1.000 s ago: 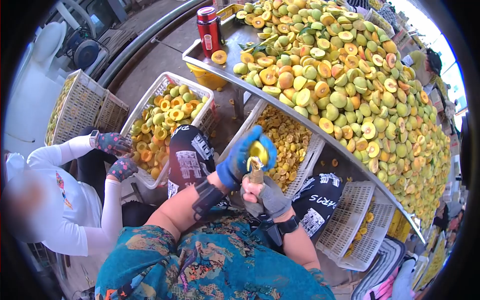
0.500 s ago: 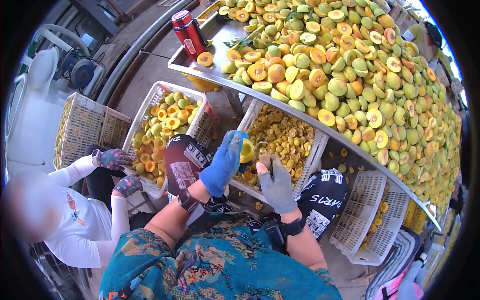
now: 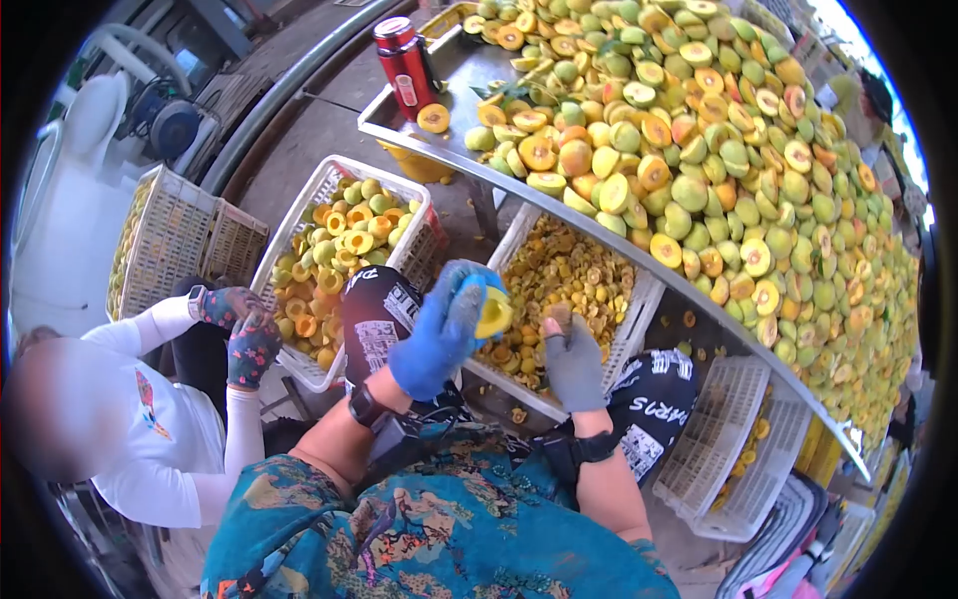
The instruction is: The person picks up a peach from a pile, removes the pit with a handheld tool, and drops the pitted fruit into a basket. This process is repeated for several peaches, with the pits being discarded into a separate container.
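Observation:
My left hand (image 3: 446,329), in a blue glove, is closed round a halved yellow-green fruit (image 3: 493,313) with its hollow facing up. To its right is my right hand (image 3: 574,364), in a grey glove, with its fingers bent and the thumb up near a small brownish thing (image 3: 557,317); what it grips is too small to make out. Beneath both hands stands a white crate (image 3: 644,314) of small fruit scraps and pieces. A heap of halved fruit (image 3: 689,190) lies on the metal table (image 3: 469,160) ahead.
A crate of hollowed halves (image 3: 339,245) stands at the left, beside a co-worker in white (image 3: 170,439) whose gloved hands are together. A red flask (image 3: 407,75) stands on the table's corner. White crates (image 3: 743,439) stand at the lower right.
The view has shifted slightly. My left hand has turned, showing more of the fruit half's hollow. My right hand has moved a little away to the right. The co-worker's hands have come together.

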The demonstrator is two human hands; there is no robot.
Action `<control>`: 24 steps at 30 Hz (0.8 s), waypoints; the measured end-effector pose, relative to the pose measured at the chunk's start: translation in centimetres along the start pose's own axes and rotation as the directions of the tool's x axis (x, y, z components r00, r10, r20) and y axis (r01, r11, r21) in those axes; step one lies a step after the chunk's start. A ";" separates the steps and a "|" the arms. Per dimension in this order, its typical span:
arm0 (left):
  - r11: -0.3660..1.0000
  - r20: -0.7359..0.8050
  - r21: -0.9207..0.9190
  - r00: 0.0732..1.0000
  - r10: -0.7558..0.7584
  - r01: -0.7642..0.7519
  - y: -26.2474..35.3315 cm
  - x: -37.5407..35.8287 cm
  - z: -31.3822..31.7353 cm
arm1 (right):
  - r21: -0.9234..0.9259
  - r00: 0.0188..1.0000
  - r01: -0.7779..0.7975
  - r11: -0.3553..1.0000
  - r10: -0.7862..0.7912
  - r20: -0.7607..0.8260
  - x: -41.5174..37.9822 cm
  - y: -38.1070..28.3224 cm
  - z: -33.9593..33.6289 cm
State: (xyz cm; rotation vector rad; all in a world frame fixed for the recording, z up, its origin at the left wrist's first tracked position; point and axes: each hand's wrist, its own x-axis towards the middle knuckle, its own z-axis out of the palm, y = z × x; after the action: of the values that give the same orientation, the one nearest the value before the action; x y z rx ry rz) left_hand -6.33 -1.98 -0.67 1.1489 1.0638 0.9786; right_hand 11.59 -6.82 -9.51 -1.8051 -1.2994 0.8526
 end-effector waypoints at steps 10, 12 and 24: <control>-0.118 0.086 0.992 0.890 0.447 -0.037 5.9 6.5 -11.7 | 0.043 0.981 -0.126 0.991 0.119 0.155 -0.1 0.1 0.5; 0.112 0.248 0.930 0.823 0.511 -0.349 5.7 10.4 -7.3 | 0.071 0.985 -0.122 0.990 0.113 0.129 -0.2 0.2 1.0; -0.275 0.367 0.904 0.925 0.103 -0.328 -2.2 28.3 11.2 | 0.115 0.999 -0.043 0.992 0.043 0.004 -0.2 0.8 0.2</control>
State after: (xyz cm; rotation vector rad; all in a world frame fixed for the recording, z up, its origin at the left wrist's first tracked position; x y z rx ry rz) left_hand 10.91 22.66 -5.66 2.8889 1.5459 -0.1047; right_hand 11.75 -7.18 -10.27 -1.7482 -1.1911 0.9332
